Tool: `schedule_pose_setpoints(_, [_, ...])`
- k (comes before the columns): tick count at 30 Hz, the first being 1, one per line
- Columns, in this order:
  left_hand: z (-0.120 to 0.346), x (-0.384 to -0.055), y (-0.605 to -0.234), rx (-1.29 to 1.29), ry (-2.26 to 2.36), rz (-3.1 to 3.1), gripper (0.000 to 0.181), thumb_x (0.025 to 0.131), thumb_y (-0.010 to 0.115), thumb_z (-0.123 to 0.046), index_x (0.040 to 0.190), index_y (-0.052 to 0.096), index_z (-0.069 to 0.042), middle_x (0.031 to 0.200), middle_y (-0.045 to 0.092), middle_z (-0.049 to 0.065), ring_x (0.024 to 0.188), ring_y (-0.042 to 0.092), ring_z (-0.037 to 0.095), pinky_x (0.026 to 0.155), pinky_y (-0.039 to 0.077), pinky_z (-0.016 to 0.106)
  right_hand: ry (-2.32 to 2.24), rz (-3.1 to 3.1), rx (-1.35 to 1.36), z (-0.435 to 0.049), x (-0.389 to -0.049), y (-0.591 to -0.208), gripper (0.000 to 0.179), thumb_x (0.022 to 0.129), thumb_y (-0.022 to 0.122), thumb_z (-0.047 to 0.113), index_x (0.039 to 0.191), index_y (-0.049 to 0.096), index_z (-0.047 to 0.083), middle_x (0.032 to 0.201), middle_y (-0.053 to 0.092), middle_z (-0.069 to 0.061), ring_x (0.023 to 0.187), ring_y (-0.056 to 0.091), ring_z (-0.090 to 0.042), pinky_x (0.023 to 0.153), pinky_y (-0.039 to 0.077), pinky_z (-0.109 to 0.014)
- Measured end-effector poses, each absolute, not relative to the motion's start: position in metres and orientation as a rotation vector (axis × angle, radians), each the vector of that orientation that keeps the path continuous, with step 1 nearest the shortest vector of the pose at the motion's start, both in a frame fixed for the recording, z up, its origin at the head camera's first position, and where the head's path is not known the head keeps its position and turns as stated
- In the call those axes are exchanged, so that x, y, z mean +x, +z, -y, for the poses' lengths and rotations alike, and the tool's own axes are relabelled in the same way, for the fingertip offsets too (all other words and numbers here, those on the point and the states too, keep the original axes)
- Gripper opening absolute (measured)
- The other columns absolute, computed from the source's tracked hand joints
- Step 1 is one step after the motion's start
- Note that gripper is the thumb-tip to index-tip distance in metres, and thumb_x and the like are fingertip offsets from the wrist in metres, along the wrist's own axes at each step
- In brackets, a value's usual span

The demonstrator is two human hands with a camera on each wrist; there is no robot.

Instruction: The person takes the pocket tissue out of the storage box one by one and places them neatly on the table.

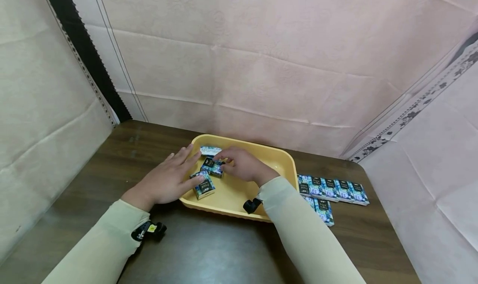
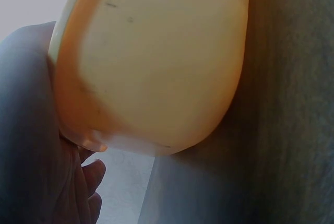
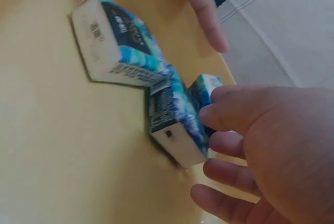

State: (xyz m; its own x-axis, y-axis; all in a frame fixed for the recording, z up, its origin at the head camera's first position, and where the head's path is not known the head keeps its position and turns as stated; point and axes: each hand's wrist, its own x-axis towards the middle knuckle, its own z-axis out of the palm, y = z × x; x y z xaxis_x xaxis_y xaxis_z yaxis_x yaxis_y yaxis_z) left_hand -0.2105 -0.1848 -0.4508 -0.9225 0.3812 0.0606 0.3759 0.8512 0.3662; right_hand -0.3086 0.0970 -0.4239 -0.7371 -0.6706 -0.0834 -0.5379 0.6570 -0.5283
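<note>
Three blue-patterned tissue packs with dark labels lie at the left end of a yellow tray (image 1: 246, 201). The near pack (image 1: 205, 187) is beside my left thumb; the middle pack (image 1: 211, 167) is at my right fingertips; the far pack (image 1: 210, 150) lies behind them. My left hand (image 1: 168, 178) rests over the tray's left rim with fingers spread. In the left wrist view it lies along the tray's outer wall (image 2: 162, 62). My right hand (image 1: 242, 163) reaches into the tray, fingers loosely bent. In the right wrist view its fingertips are right against the middle pack (image 3: 177, 119), partly covering the far one (image 3: 209, 85).
To the right of the tray, a row of several tissue packs (image 1: 330, 188) lies on the dark wooden table (image 1: 194, 250). A shorter row (image 1: 323, 211) sits in front of it, partly hidden by the right sleeve. Pale cloth (image 1: 261, 68) hangs behind and on both sides.
</note>
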Motion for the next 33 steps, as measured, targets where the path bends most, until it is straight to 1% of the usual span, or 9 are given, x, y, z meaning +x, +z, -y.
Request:
schedule_pose_setpoints(6, [0.1854,-0.21,-0.4501,0.619,0.589,-3.013,0.094,0.111,0.031,-0.082,0.182,0.02,-0.022,0.192,0.003,0.009,0.177,0.013,0.043,0.141,0.015,0.069,-0.685,-2.619,-0.992,-0.0955,-0.3088,-0.4286,0.034,0.113,0.071,0.025,0.145,0.076,0.032,0.145,0.071,0.004,0.12,0.071,-0.015,0.104,0.063,-0.039])
schedule_pose_setpoints(12, [0.1847,-0.2096,-0.4502,0.605,0.591,-3.016,0.095,0.11,0.032,-0.083,0.182,0.021,-0.022,0.192,0.003,0.009,0.177,0.013,0.042,0.141,0.016,0.068,-0.618,-2.627,-1.004,-0.0949,-0.3077,-0.4308,0.037,0.111,0.074,0.026,0.148,0.075,0.033,0.134,0.072,0.003,0.107,0.069,-0.015,0.097,0.063,-0.037])
schedule_pose_setpoints(15, [0.1839,-0.21,-0.45,0.608,0.584,-3.02,0.095,0.11,0.031,-0.083,0.182,0.021,-0.023,0.192,0.003,0.009,0.177,0.013,0.041,0.142,0.016,0.067,-0.599,-2.632,-0.98,-0.0953,-0.3071,-0.4315,0.044,0.109,0.077,0.026,0.152,0.072,0.036,0.128,0.071,0.003,0.103,0.068,-0.015,0.093,0.061,-0.035])
schedule_pose_setpoints(19, [0.1836,-0.2105,-0.4495,0.606,0.58,-3.017,0.095,0.11,0.03,-0.083,0.182,0.02,-0.023,0.192,0.003,0.009,0.177,0.012,0.042,0.141,0.015,0.068,-0.61,-2.609,-0.974,-0.0965,-0.3073,-0.4324,0.06,0.107,0.079,0.023,0.162,0.062,0.039,0.12,0.07,-0.002,0.099,0.067,-0.017,0.087,0.061,-0.034])
schedule_pose_setpoints(21, [0.1834,-0.2105,-0.449,0.6,0.58,-3.013,0.095,0.11,0.03,-0.084,0.182,0.02,-0.023,0.192,0.003,0.009,0.177,0.012,0.042,0.141,0.015,0.068,-0.618,-2.59,-0.979,-0.0971,-0.3075,-0.4324,0.066,0.106,0.08,0.022,0.166,0.057,0.038,0.115,0.069,-0.004,0.096,0.066,-0.018,0.084,0.06,-0.034])
schedule_pose_setpoints(23, [0.1834,-0.2104,-0.4487,0.597,0.578,-3.01,0.095,0.11,0.029,-0.084,0.182,0.02,-0.023,0.192,0.003,0.009,0.177,0.012,0.043,0.141,0.015,0.068,-0.627,-2.573,-0.971,-0.0975,-0.3081,-0.4325,0.067,0.106,0.08,0.022,0.167,0.055,0.037,0.112,0.069,-0.004,0.095,0.066,-0.019,0.082,0.06,-0.035])
schedule_pose_setpoints(26, [0.1834,-0.2103,-0.4483,0.595,0.578,-3.009,0.096,0.109,0.029,-0.085,0.182,0.02,-0.023,0.192,0.003,0.009,0.177,0.012,0.043,0.141,0.015,0.068,-0.635,-2.556,-0.95,-0.0975,-0.3084,-0.4321,0.066,0.106,0.08,0.023,0.165,0.055,0.036,0.109,0.069,-0.002,0.095,0.066,-0.019,0.083,0.06,-0.034])
schedule_pose_setpoints(28, [0.1835,-0.2104,-0.4482,0.596,0.579,-3.01,0.096,0.109,0.029,-0.085,0.182,0.021,-0.023,0.192,0.003,0.009,0.177,0.012,0.043,0.141,0.015,0.069,-0.647,-2.545,-0.934,-0.0971,-0.3083,-0.4322,0.062,0.105,0.081,0.023,0.161,0.057,0.036,0.109,0.069,-0.003,0.096,0.066,-0.02,0.085,0.061,-0.035])
schedule_pose_setpoints(33, [0.1844,-0.2101,-0.4483,0.599,0.581,-3.01,0.095,0.11,0.03,-0.084,0.182,0.021,-0.022,0.192,0.003,0.009,0.177,0.012,0.043,0.141,0.015,0.069,-0.669,-2.526,-0.91,-0.096,-0.308,-0.4328,0.055,0.101,0.085,0.023,0.149,0.063,0.037,0.118,0.069,-0.005,0.1,0.069,-0.019,0.09,0.062,-0.036])
